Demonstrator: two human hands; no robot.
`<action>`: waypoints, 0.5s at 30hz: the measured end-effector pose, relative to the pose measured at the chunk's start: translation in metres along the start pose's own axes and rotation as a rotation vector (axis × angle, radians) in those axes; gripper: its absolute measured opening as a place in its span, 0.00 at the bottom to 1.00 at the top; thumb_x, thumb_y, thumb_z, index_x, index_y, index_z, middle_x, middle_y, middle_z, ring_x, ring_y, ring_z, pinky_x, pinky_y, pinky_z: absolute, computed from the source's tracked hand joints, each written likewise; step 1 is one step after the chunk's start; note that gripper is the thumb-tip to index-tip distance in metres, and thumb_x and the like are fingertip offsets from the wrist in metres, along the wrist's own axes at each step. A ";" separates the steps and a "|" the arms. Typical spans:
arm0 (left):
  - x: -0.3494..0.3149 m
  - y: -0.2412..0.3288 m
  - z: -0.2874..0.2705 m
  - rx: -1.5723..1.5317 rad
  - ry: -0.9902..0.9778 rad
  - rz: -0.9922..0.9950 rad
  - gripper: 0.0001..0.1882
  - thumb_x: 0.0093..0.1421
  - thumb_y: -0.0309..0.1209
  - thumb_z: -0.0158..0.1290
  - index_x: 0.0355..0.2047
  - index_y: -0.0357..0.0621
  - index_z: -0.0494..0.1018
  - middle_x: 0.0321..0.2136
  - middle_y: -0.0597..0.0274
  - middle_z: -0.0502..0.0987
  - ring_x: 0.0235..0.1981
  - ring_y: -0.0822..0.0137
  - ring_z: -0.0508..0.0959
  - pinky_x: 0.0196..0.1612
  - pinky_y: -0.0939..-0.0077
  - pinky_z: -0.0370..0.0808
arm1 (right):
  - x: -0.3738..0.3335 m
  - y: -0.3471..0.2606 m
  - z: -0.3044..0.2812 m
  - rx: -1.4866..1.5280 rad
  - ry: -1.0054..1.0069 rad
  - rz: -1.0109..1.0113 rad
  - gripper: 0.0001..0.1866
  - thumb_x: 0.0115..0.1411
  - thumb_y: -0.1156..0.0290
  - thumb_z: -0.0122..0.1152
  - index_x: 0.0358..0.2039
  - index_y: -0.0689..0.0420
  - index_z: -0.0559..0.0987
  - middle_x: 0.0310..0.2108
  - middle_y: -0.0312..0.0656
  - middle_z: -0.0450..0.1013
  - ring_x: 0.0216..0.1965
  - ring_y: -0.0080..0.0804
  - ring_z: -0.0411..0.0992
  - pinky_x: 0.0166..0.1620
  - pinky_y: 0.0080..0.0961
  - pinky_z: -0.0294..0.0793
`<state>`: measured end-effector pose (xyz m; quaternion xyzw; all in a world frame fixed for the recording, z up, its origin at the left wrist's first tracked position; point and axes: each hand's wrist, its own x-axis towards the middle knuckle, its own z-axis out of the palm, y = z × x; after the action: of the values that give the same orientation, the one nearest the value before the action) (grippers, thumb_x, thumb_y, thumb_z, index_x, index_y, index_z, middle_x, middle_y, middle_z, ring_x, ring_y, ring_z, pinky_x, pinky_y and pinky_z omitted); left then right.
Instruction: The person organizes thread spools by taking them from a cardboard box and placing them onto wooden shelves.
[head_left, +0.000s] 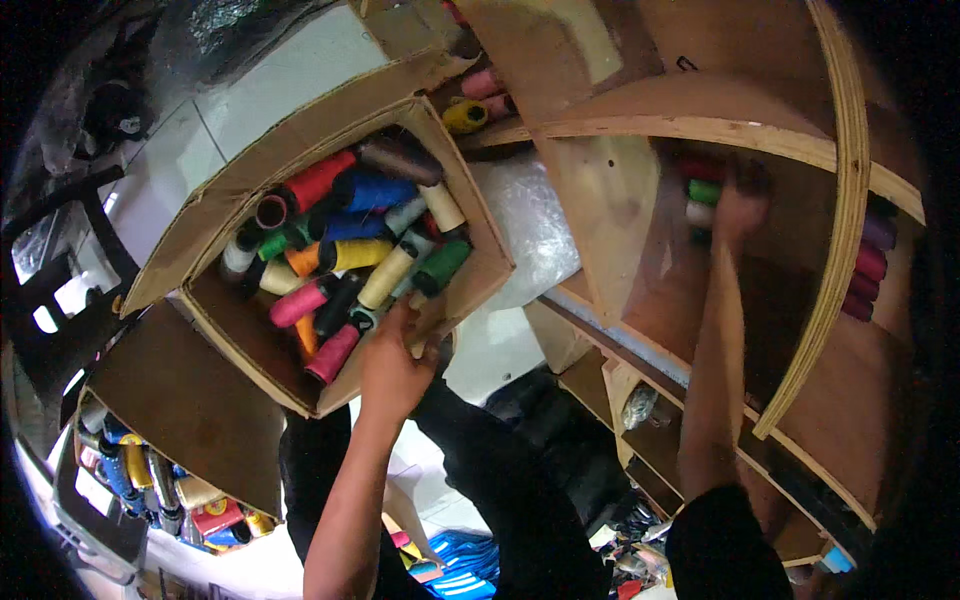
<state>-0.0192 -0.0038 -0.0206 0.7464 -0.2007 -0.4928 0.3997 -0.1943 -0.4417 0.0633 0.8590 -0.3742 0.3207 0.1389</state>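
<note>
An open cardboard box full of thread spools leans in front of me, its flaps folded out. My left hand grips its near wall, fingers over the rim beside a pale yellow thread spool and a pink thread spool. On the right, my right hand reaches into a wooden shelf compartment, right against a small stack of spools. A green spool and a white spool show there, with a red spool above. Shadow hides the right fingers, so their grip is unclear.
Wooden shelving surrounds my right arm, with a curved upright edge beside it. Purple and red spools lie beyond that edge. A second container of spools stands at lower left. Clear plastic wrap lies between box and shelf.
</note>
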 end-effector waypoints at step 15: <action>-0.010 -0.018 -0.009 0.157 -0.099 -0.019 0.21 0.51 0.38 0.54 0.45 0.46 0.70 0.35 0.45 0.76 0.37 0.49 0.76 0.41 0.60 0.72 | -0.178 -0.295 0.059 0.093 -1.366 0.437 0.24 0.47 0.55 0.63 0.35 0.64 0.76 0.34 0.55 0.74 0.38 0.51 0.73 0.42 0.41 0.73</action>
<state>-0.0172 0.0175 -0.0277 0.7519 -0.2512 -0.5158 0.3247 -0.0440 -0.1703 -0.0977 0.7782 -0.5270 -0.2521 -0.2304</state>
